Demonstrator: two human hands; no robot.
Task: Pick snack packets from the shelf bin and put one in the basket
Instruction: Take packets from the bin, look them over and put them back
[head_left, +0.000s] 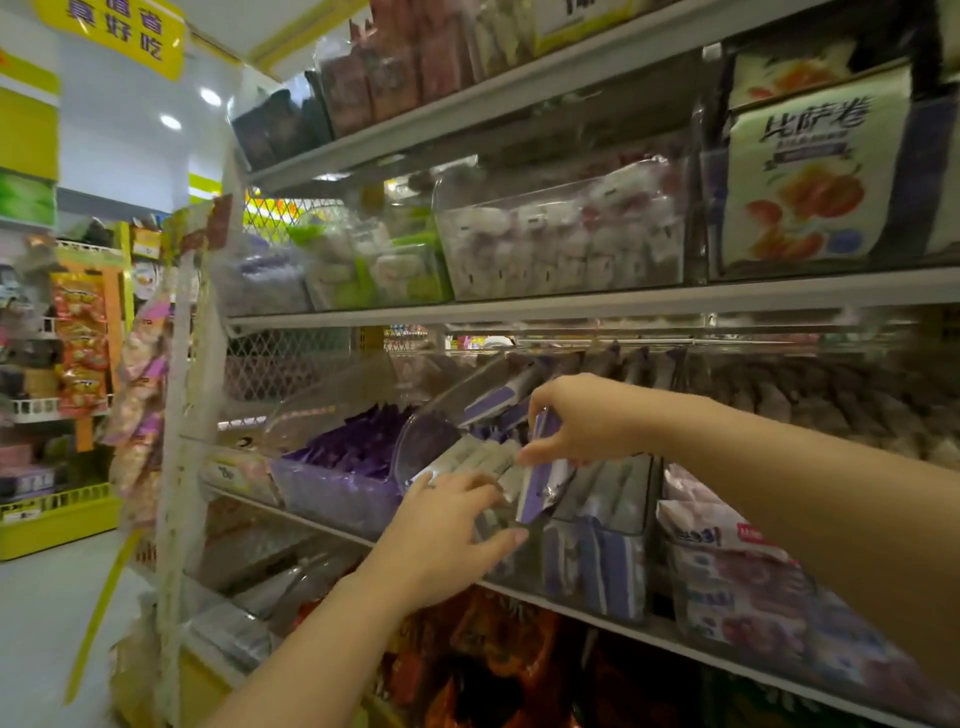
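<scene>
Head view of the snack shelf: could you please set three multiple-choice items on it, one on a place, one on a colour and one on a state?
1. Where is the packet that the right hand holds?
A. above the clear bin
B. on the floor
C. on the top shelf

2. What colour is that packet?
A. red
B. purple and white
C. green

3. How does the right hand hold it?
A. flat on an open palm
B. pinched between fingers and thumb
C. it does not touch it

Key: 1 A, the packet hangs over the bin's open top; 2 B, its face is purple with a white edge; 3 B, fingertips and thumb close on its upper end.
</scene>
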